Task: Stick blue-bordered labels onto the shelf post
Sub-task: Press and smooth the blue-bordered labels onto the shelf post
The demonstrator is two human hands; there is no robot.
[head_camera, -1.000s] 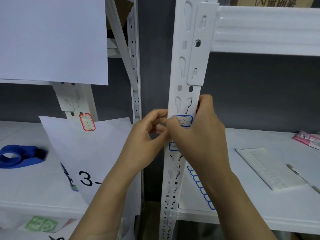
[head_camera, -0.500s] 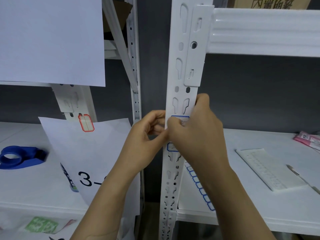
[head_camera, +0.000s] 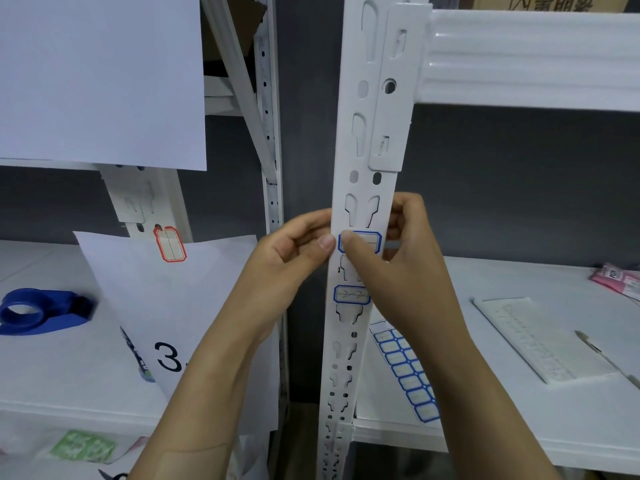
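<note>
A white slotted shelf post [head_camera: 367,140] runs down the middle of the view. Two blue-bordered labels are stuck on it: an upper label [head_camera: 363,241] and a lower label [head_camera: 350,294] with handwriting. My right hand [head_camera: 405,268] wraps the post's right side, its thumb pressing the upper label's lower left corner. My left hand [head_camera: 294,258] is curled at the post's left edge, thumb tip beside that label. A sheet of blue-bordered labels [head_camera: 408,372] lies on the shelf just right of the post.
A blue tape dispenser [head_camera: 38,311] lies on the left shelf. White paper sheets [head_camera: 100,77] hang on the left rack, one marked "3" [head_camera: 166,306], next to a red-bordered label [head_camera: 169,244]. A white backing sheet [head_camera: 540,344] and pink packet [head_camera: 620,278] lie right.
The upper label, covered by my right hand half a second ago, now shows on the post. My right thumb has slid to its left corner and my left thumb has come up beside it.
</note>
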